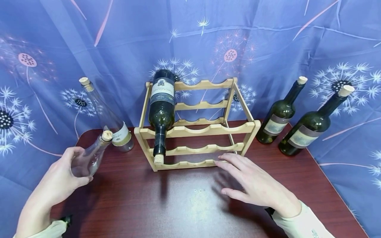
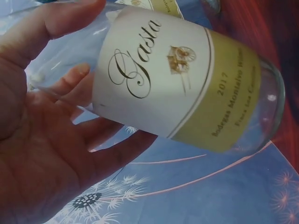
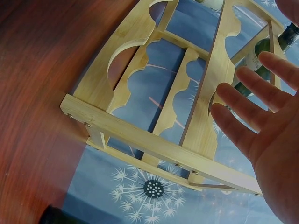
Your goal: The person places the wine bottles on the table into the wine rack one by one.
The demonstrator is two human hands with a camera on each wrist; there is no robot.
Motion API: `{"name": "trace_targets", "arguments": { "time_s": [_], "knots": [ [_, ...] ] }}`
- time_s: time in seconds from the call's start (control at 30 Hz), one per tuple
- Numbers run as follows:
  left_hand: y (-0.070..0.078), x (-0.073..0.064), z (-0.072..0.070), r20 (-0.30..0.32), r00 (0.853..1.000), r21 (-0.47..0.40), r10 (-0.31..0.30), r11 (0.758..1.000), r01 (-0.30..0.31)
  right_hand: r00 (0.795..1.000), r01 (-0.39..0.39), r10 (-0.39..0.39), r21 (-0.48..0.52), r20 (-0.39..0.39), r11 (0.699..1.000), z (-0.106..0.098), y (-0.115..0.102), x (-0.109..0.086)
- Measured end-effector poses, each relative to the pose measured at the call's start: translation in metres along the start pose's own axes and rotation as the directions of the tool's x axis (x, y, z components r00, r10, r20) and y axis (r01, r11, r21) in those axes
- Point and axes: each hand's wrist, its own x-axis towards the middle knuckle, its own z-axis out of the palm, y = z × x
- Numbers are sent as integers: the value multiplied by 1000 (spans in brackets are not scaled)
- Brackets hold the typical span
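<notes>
In the head view my left hand (image 1: pixel 61 175) holds a clear, corked glass wine bottle (image 1: pixel 89 158) between thumb and fingers at the table's left side. The bottle leans, its cork pointing up and right. Its white and olive label (image 2: pixel 154 79) shows in the left wrist view. My right hand (image 1: pixel 251 180), fingers spread and holding nothing, hovers by the front right of a wooden wine rack (image 1: pixel 208 131). On the rack's top tier, at the left, lies a dark green wine bottle (image 1: pixel 162 109) with its corked neck toward me.
Another clear corked bottle (image 1: pixel 108 114) stands behind the left hand. Two dark green corked bottles, one nearer the rack (image 1: pixel 276 115) and one farther right (image 1: pixel 309 125), stand right of it. A blue dandelion-patterned cloth (image 1: pixel 202 43) hangs behind the dark red table (image 1: pixel 134 205).
</notes>
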Motion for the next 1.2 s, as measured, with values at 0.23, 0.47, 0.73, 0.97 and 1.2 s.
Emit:
{"name": "trace_targets", "arguments": {
  "time_s": [0.23,0.47,0.73,0.97,1.2],
  "knots": [
    [-1,0,3,34,996,24,86,996,-87,1000,-12,12,-7,15,1000,0,0,0],
    [-3,0,8,9,986,44,167,985,-167,1000,-14,14,-10,16,1000,0,0,0],
    [2,0,6,116,984,92,134,985,-145,1000,-10,10,-15,14,1000,-1,0,0],
    [7,0,7,176,980,112,97,987,-118,1000,-10,10,-19,11,1000,-1,0,0],
    [15,-2,11,196,976,112,97,986,-121,1000,-12,12,-21,24,1000,-1,0,0]
  ]
}}
